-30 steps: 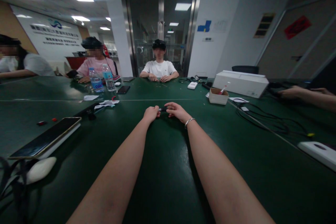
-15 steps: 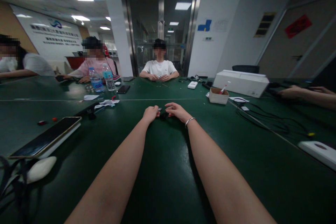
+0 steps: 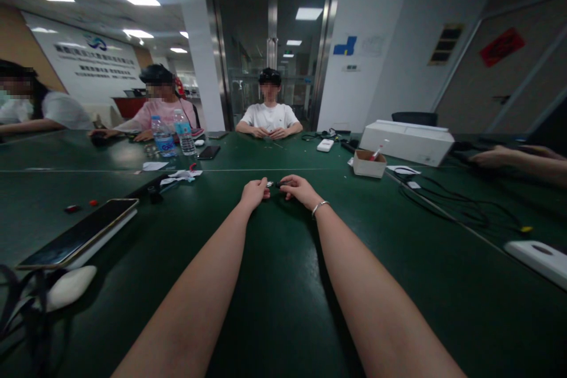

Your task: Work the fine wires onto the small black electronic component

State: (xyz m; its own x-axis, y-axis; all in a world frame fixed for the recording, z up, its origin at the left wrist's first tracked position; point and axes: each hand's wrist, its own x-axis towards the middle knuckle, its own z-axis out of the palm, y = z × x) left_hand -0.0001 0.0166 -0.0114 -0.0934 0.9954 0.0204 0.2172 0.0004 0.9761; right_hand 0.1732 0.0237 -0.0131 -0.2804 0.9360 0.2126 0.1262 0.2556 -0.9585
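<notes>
Over the middle of the green table [image 3: 283, 283], my left hand [image 3: 254, 195] is closed in a pinch on a small silver-coloured metal piece [image 3: 270, 184]. Its tip points right, out of my fingers. Facing it, my right hand [image 3: 302, 191], with a silver bangle [image 3: 319, 207] at the wrist, pinches a small dark piece [image 3: 278, 185]. The two pieces are nearly end to end; whether they touch is too small to tell. My fingers cover most of both, and their exact kind cannot be made out.
Left lie a phone [image 3: 82, 233] on a white box, a white mouse-shaped object [image 3: 71, 288] and paper scraps [image 3: 181, 176]. Two bottles [image 3: 183, 133] stand beyond. Right are an open small box [image 3: 369, 165], a long white box [image 3: 405, 140] and cables [image 3: 460, 204]. Several people sit around.
My right fingers have closed from a looser spread onto the dark piece. That piece has come up level with the silver one. My left hand has hardly moved.
</notes>
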